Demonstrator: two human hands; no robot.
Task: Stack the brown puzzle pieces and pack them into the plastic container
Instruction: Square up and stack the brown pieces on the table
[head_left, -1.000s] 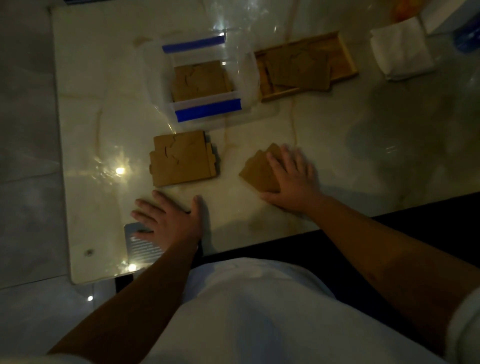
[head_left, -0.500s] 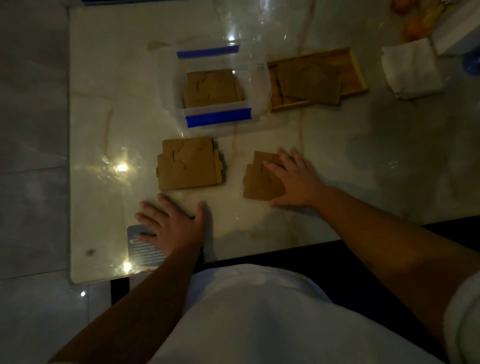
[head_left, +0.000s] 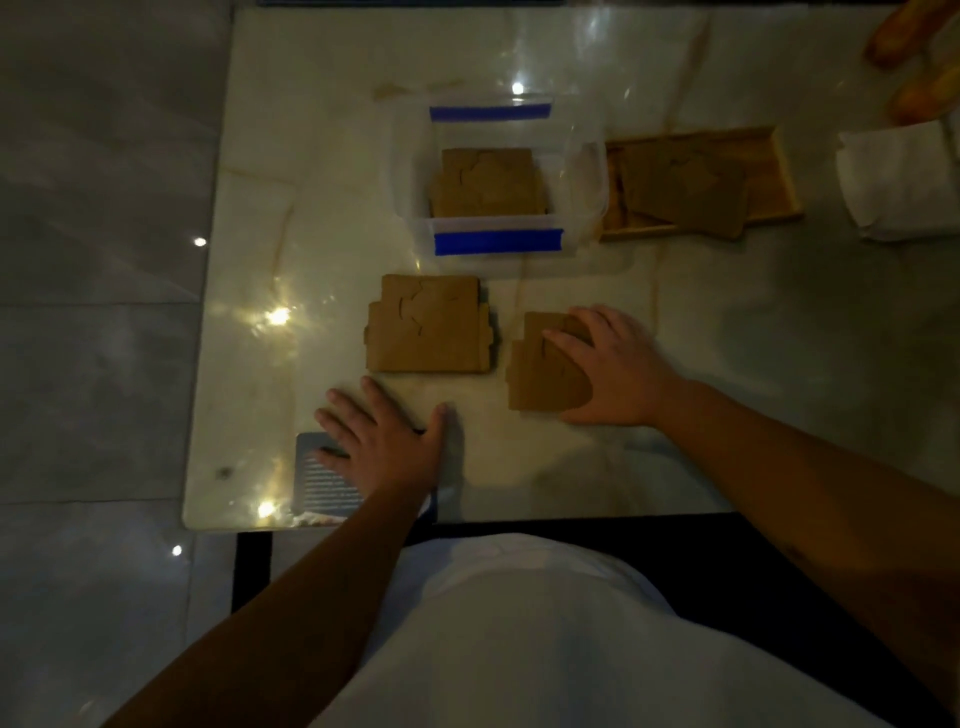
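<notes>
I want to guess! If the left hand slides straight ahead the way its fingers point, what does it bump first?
Probably the brown puzzle stack near the left hand. Its fingers point up and slightly left, so it might only clip the stack's near-left corner.

One head-worn view only, wide-angle, looking steeply down from above the person's torso. Table (head_left: 322, 156) fills the upper frame; floor (head_left: 93, 260) shows at left. Both forearms enter from the bottom edge. Fairly close, dim light, edges curved by the lens.
</notes>
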